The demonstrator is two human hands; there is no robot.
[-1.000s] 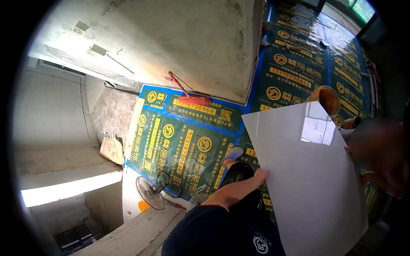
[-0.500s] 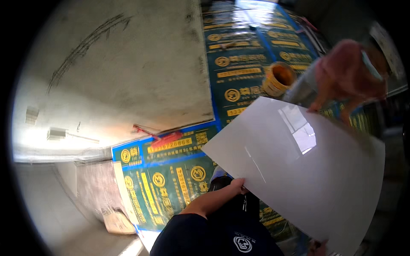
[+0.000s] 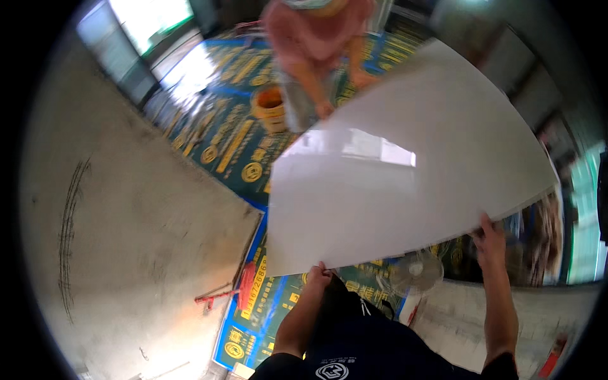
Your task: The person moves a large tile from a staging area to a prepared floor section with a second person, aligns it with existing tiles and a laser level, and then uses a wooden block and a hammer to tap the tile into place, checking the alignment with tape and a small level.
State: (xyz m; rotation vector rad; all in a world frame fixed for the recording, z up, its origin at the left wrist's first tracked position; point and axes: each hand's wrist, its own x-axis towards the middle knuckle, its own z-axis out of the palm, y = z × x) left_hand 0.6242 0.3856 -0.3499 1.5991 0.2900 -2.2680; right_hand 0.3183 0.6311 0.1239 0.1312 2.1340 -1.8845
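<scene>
A large glossy white panel, reflecting window light, stretches across the middle and right of the view. My left hand grips its near edge at the lower middle, and my right hand is closed on the same edge farther right, slightly blurred. Across from me a co-worker in a pink top stoops at the far edge, one hand on it and the other at or just beside it.
An orange bucket stands beside the co-worker on green printed floor sheeting. A concrete wall fills the left. A red broom lies at its corner, and a fan is partly visible beyond the panel's near edge.
The view has swung round, bringing the co-worker to the top centre and the panel crosswise before me. My right hand and forearm have come up into clear view, holding the panel's edge.
</scene>
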